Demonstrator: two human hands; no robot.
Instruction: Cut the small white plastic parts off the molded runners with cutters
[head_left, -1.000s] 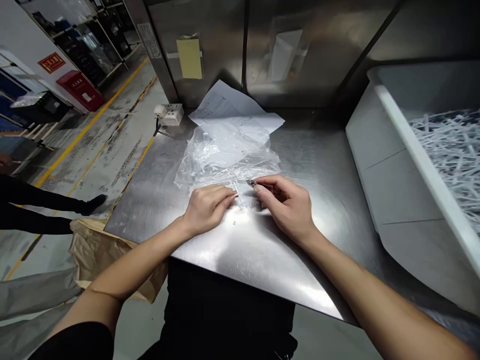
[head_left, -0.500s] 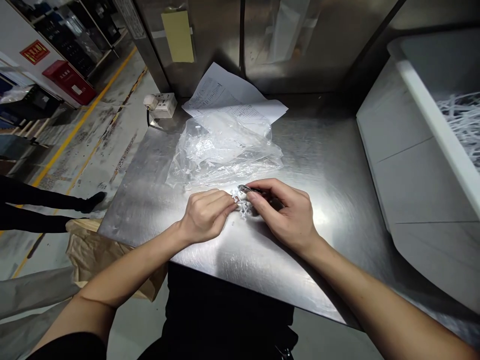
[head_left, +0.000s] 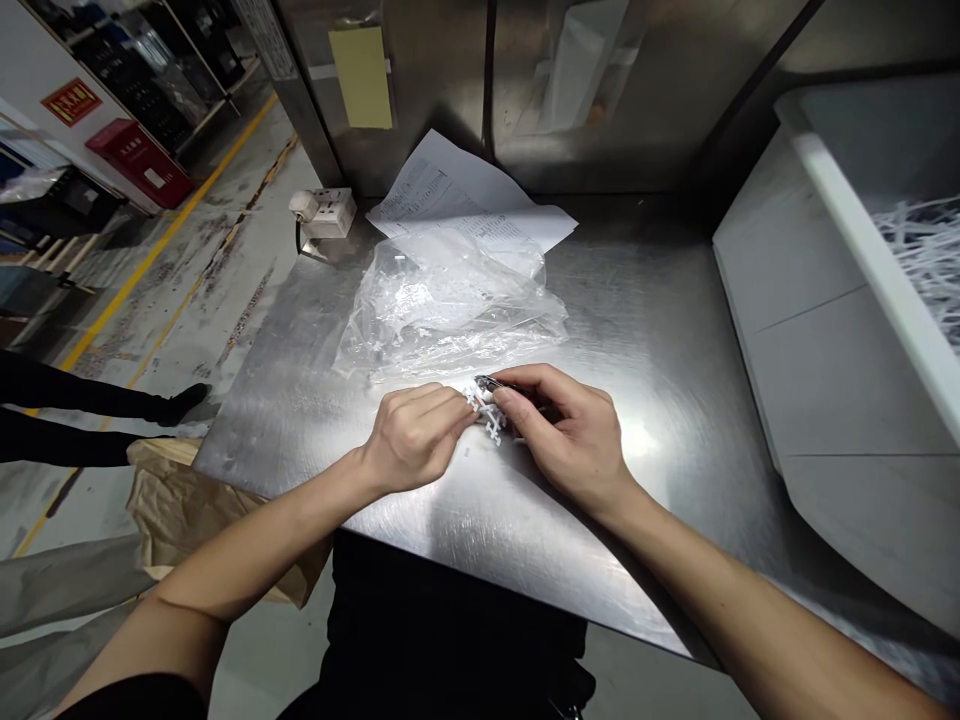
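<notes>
My left hand (head_left: 412, 435) pinches one end of a small white plastic piece (head_left: 486, 412), fingers closed on it just above the steel bench (head_left: 645, 330). The piece sits between both sets of fingertips. My right hand (head_left: 574, 435) grips a thin metal tool (head_left: 491, 383), its tip touching the piece. A crumpled clear bag (head_left: 450, 305) lies just behind.

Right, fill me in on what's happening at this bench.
A person stands at a steel table. The left hand pinches a small white plastic piece, and the right hand holds a small metal tool against it. A crumpled clear plastic bag lies just behind, over some printed papers.
</notes>
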